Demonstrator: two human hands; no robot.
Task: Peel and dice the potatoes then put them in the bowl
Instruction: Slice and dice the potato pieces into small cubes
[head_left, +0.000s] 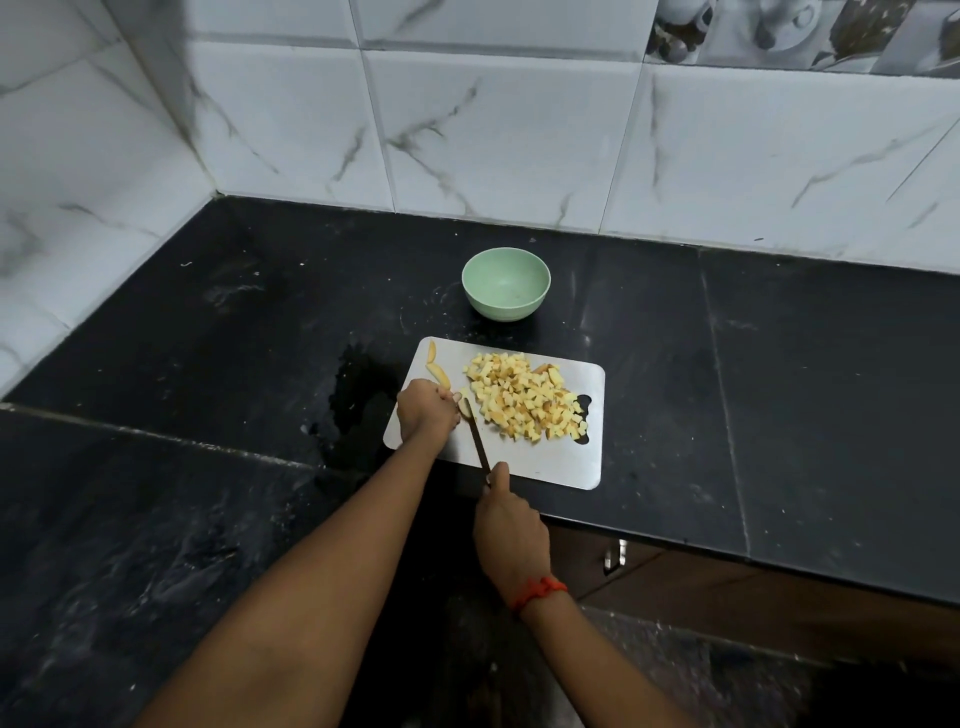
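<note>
A steel cutting board (550, 457) lies on the black counter. A heap of diced potato (524, 397) covers its right half. Two potato strips (435, 366) lie at its far left corner. My left hand (426, 410) holds down a small potato piece (464, 404) on the board. My right hand (511, 525) grips the handle of a knife (478, 439), whose blade rests on that piece beside my left fingers. A pale green bowl (506, 283) stands empty just beyond the board.
The black stone counter (805, 389) runs to a marble-tiled wall at the back and left. A wet patch (358, 405) spreads left of the board. The counter's front edge drops off at the right, above a wooden cabinet (727, 597).
</note>
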